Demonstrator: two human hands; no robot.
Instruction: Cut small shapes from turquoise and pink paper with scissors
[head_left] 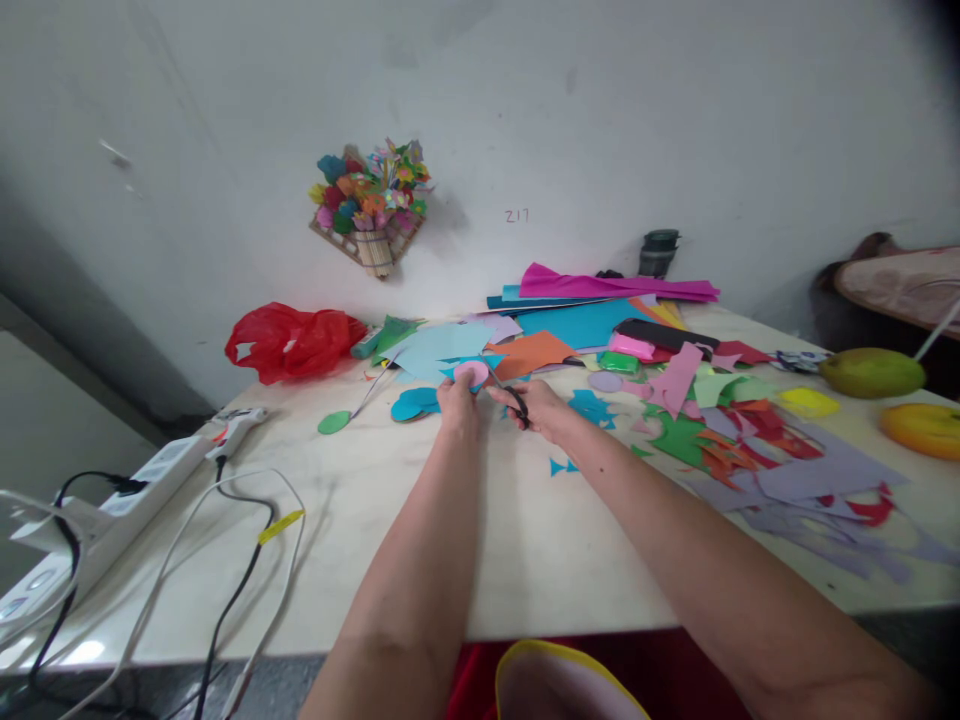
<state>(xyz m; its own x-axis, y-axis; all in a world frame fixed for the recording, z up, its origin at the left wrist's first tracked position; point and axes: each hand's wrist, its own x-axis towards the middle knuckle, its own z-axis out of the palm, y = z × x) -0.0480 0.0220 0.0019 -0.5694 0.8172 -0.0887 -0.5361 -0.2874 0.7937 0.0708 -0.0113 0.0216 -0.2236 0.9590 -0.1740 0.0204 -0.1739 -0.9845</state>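
Observation:
Pinched in my left hand are a pink paper circle and a piece of blue paper lying against it. My right hand grips black-handled scissors, their blades pointing at the blue paper's edge. Whether the blades are apart is too small to tell. Left of my left hand lie cut blue circles, overlapping, and further left a green circle on the table. Small blue scraps are scattered to the right of my right hand.
A red plastic bag sits at the back left. Along the left edge runs a power strip with loose cables. Coloured sheets, a black phone-like object and purple offcuts cover the back and right. A green mango-like fruit lies far right.

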